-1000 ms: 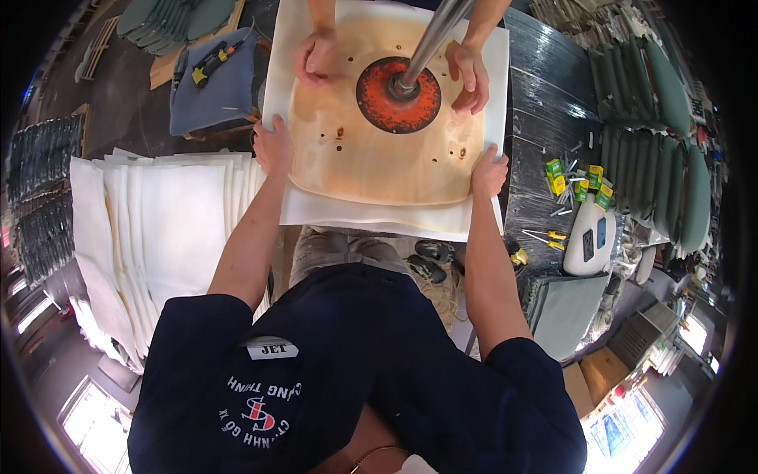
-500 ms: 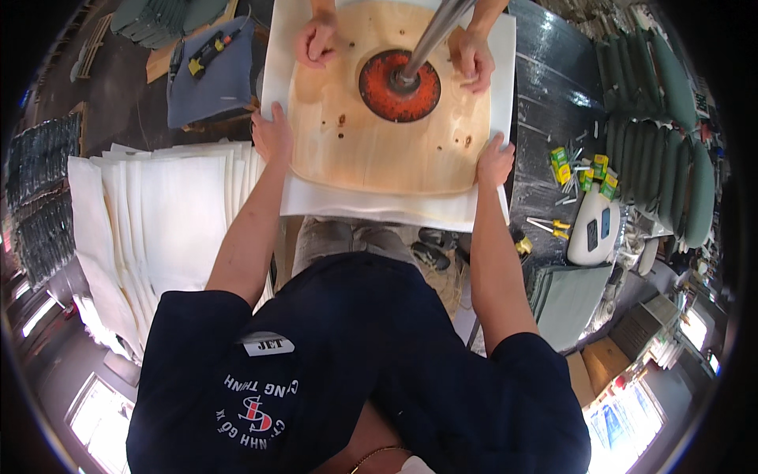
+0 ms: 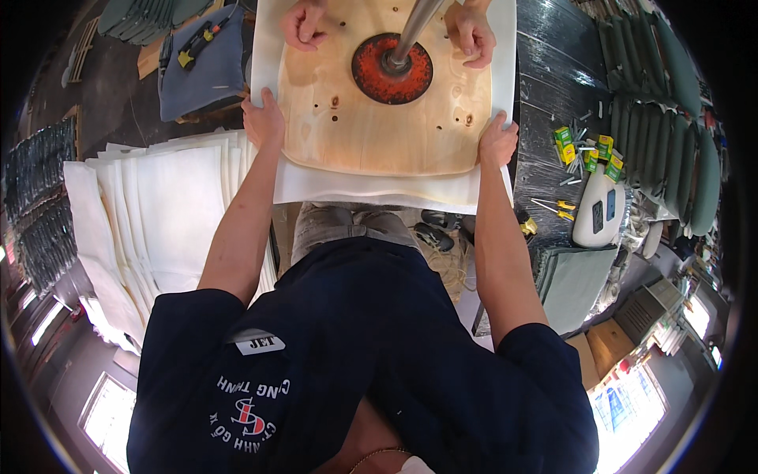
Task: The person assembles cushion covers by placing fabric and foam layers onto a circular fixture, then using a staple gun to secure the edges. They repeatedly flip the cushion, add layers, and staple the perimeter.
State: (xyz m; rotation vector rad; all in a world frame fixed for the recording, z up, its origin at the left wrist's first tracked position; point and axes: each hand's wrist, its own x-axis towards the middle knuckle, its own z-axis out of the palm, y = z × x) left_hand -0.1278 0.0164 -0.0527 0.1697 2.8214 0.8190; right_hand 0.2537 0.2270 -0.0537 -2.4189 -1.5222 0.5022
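Taking the plywood board [image 3: 375, 146] as the clock's centre, a metal rod [image 3: 420, 28] leans up toward 12 from a red disc [image 3: 369, 77] on its face, blocking part of it. A co-worker's hands [image 3: 306, 25] hover or rest at 11 and 1. White sheets [image 3: 170, 217] stand stacked at 8; a blue-grey pad [image 3: 180, 87] lies at 9 to 10. On the dark bench [image 3: 545, 95], small boxes [image 3: 565, 145] sit between 3 and 4, yellow-handled pliers [image 3: 565, 215] at 4. The board lies on a white sheet [image 3: 371, 186]; the left hand [image 3: 265, 120] and right hand [image 3: 497, 142] curl narrowly around its edges near 8 and 4.
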